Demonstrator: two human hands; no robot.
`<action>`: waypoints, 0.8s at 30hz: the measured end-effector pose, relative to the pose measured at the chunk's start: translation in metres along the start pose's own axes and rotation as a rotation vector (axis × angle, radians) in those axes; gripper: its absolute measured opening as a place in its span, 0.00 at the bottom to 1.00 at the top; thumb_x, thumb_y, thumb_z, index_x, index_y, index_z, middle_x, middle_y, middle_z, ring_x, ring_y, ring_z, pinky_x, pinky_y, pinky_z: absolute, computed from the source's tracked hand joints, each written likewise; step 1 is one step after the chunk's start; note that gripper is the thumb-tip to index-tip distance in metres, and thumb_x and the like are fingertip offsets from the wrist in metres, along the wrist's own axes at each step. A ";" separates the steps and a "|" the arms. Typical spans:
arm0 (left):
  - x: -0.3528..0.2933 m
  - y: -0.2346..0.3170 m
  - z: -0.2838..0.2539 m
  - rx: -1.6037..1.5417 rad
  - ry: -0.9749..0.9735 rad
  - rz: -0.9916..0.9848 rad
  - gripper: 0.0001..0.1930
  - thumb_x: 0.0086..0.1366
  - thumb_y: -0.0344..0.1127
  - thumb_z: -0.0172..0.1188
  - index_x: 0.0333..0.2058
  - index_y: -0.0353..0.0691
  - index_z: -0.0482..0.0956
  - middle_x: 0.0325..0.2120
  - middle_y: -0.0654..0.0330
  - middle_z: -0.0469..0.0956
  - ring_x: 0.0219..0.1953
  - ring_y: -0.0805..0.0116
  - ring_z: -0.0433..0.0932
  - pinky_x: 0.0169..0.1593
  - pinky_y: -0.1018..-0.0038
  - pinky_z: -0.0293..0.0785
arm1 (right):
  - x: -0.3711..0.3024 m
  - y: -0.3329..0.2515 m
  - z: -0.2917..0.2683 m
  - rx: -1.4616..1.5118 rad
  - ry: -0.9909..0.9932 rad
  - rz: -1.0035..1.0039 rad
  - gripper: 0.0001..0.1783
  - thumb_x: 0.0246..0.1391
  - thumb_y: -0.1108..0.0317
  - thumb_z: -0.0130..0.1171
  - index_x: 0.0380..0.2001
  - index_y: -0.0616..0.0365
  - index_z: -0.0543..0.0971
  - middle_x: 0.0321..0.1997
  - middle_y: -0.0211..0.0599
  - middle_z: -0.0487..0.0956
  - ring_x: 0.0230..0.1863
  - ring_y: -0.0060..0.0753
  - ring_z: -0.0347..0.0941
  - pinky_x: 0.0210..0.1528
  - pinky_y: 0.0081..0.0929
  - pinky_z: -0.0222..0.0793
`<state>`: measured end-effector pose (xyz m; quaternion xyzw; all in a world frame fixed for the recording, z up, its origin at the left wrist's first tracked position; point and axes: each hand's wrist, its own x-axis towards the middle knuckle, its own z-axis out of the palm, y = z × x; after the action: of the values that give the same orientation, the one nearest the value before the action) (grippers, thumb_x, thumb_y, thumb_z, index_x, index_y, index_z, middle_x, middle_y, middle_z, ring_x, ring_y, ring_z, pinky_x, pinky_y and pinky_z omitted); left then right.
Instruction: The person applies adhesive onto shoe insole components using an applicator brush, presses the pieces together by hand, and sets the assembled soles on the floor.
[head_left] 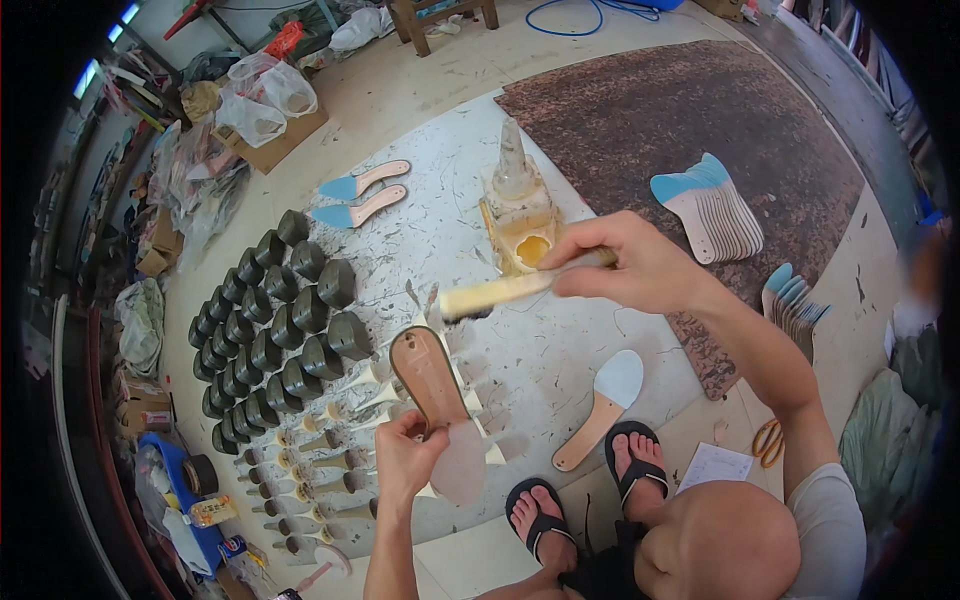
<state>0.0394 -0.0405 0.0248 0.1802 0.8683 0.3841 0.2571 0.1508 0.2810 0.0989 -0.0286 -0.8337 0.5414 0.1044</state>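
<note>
My left hand [408, 455] grips a shoe insole [428, 372] near its middle. The insole has a brown heel end with small holes and a pale, whitish forepart. Held in my right hand [615, 262] is a brush [505, 292] with a pale yellow head and dark bristles underneath. The brush hangs above and to the right of the insole, apart from it. Just beyond the brush stands a glue-crusted container [520, 215] with a round opening showing yellow inside. A single insole [605, 408] with a white forepart lies on the board to the right.
Rows of dark block heels [265, 335] and slender heels [325, 465] fill the left side. Two blue-tipped insoles [365, 195] lie at the back. A fanned insole stack [712, 215] rests on a brown speckled sheet [680, 120]. Scissors [768, 443] lie near my sandalled feet [540, 515].
</note>
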 end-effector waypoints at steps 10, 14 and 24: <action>-0.014 0.022 0.006 -0.370 -0.335 -0.113 0.10 0.47 0.21 0.63 0.32 0.30 0.83 0.24 0.62 0.81 0.26 0.78 0.77 0.32 0.81 0.72 | 0.033 -0.002 0.012 -0.559 0.060 -0.542 0.08 0.46 0.62 0.66 0.29 0.51 0.81 0.25 0.29 0.74 0.31 0.36 0.72 0.33 0.36 0.65; -0.014 0.017 0.010 -0.418 -0.338 -0.128 0.10 0.48 0.20 0.63 0.33 0.30 0.83 0.25 0.62 0.81 0.27 0.78 0.77 0.33 0.81 0.73 | 0.013 -0.002 0.008 -0.598 0.074 -0.518 0.09 0.43 0.63 0.67 0.29 0.50 0.81 0.24 0.29 0.72 0.30 0.35 0.72 0.32 0.37 0.64; -0.007 0.001 0.016 -0.457 -0.195 -0.066 0.09 0.52 0.23 0.63 0.34 0.29 0.83 0.26 0.65 0.81 0.28 0.81 0.74 0.33 0.81 0.70 | -0.038 0.013 0.007 0.259 -0.383 0.237 0.14 0.57 0.56 0.59 0.29 0.57 0.78 0.19 0.25 0.67 0.21 0.24 0.65 0.26 0.24 0.61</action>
<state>0.0551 -0.0342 0.0184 0.1251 0.7354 0.5425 0.3863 0.1853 0.2736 0.0789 -0.0096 -0.7529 0.6477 -0.1167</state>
